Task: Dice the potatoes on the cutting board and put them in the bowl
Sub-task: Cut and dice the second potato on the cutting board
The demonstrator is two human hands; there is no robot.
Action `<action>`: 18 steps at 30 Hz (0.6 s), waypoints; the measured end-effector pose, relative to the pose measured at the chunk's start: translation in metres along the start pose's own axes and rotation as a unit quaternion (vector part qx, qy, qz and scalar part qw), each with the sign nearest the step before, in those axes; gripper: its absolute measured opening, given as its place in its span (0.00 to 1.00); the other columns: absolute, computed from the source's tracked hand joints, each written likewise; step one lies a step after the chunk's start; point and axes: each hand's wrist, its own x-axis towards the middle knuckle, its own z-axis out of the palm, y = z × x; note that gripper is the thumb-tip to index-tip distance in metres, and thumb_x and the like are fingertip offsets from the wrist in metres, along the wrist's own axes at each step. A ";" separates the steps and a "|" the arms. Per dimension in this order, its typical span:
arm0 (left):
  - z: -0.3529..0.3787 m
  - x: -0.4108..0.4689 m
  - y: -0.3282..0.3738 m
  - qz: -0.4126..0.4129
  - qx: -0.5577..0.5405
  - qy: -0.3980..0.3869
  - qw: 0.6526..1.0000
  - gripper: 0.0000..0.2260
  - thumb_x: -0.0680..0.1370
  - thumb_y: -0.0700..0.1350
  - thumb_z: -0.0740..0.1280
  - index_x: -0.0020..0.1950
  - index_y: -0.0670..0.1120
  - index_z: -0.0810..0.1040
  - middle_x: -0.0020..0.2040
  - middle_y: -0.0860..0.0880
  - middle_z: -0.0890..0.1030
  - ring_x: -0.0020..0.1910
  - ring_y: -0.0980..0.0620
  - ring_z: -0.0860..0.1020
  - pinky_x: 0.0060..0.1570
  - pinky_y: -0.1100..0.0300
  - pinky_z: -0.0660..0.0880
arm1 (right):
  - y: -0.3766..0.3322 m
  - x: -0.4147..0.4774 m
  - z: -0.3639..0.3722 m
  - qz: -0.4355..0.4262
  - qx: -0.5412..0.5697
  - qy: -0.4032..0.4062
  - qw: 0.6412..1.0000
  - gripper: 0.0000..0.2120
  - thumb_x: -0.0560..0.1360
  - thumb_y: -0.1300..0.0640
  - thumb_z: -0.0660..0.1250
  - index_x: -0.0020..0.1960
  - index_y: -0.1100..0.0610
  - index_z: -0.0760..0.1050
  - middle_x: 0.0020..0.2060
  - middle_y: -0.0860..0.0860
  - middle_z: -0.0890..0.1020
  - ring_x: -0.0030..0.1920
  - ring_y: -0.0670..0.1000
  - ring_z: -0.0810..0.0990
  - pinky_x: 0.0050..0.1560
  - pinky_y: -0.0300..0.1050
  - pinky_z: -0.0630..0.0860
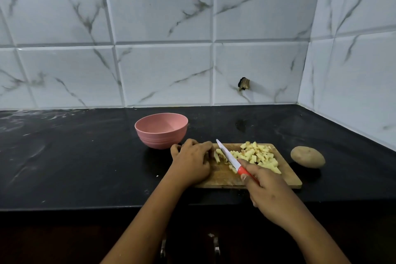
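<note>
A wooden cutting board (pixel 222 178) lies on the black counter. A heap of pale diced potato (pixel 259 154) covers its far right part. Potato strips (pixel 218 154) lie at the board's left, and my left hand (pixel 192 161) holds them down with curled fingers. My right hand (pixel 265 191) grips the red handle of a white-bladed knife (pixel 228 155), forefinger stretched along the handle, blade angled across the strips. A pink bowl (pixel 161 130) stands just behind the board's left corner; it looks empty. A whole unpeeled potato (pixel 307 156) lies on the counter right of the board.
The black counter (pixel 75 156) stretches wide to the left. Marble-patterned tiled walls rise behind and at the right (pixel 353 70), meeting in a corner. The counter's front edge runs below my forearms, with cabinet handles (pixel 216 246) beneath.
</note>
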 end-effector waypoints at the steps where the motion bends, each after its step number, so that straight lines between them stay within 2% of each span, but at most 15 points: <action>1: 0.000 0.000 0.000 0.004 0.001 0.007 1.000 0.08 0.75 0.43 0.58 0.49 0.57 0.69 0.53 0.58 0.74 0.63 0.56 0.65 0.60 0.48 0.55 | 0.000 0.001 0.000 0.001 0.002 -0.001 1.000 0.21 0.82 0.51 0.55 0.75 0.43 0.61 0.36 0.39 0.70 0.37 0.40 0.71 0.37 0.37 0.68; 5: -0.001 -0.003 -0.001 0.029 0.015 0.017 0.999 0.11 0.76 0.44 0.58 0.54 0.58 0.73 0.54 0.59 0.74 0.61 0.56 0.66 0.57 0.50 0.55 | 0.002 0.003 0.000 0.004 0.022 -0.004 1.000 0.21 0.82 0.52 0.56 0.75 0.43 0.61 0.35 0.41 0.72 0.34 0.42 0.73 0.35 0.39 0.71; 9: -0.003 -0.008 0.001 0.048 0.033 0.013 0.998 0.17 0.77 0.45 0.57 0.59 0.63 0.74 0.60 0.63 0.74 0.60 0.57 0.65 0.59 0.50 0.55 | 0.003 0.004 -0.001 0.002 0.037 -0.005 0.999 0.21 0.82 0.53 0.56 0.75 0.43 0.61 0.33 0.42 0.73 0.31 0.42 0.72 0.30 0.37 0.69; 14: -0.001 -0.016 0.003 0.048 0.035 0.040 0.997 0.09 0.76 0.49 0.58 0.54 0.57 0.73 0.57 0.59 0.75 0.58 0.55 0.67 0.58 0.50 0.54 | 0.006 0.006 -0.007 0.004 0.082 -0.020 0.996 0.21 0.82 0.54 0.57 0.74 0.43 0.63 0.27 0.47 0.73 0.22 0.39 0.70 0.24 0.35 0.67; 18: 0.004 -0.026 0.005 0.025 0.011 0.076 0.997 0.04 0.78 0.54 0.58 0.48 0.57 0.70 0.46 0.60 0.71 0.57 0.56 0.66 0.60 0.51 0.54 | 0.007 0.014 -0.012 -0.051 0.036 -0.004 0.998 0.20 0.82 0.53 0.57 0.74 0.44 0.64 0.25 0.45 0.74 0.24 0.39 0.71 0.28 0.37 0.69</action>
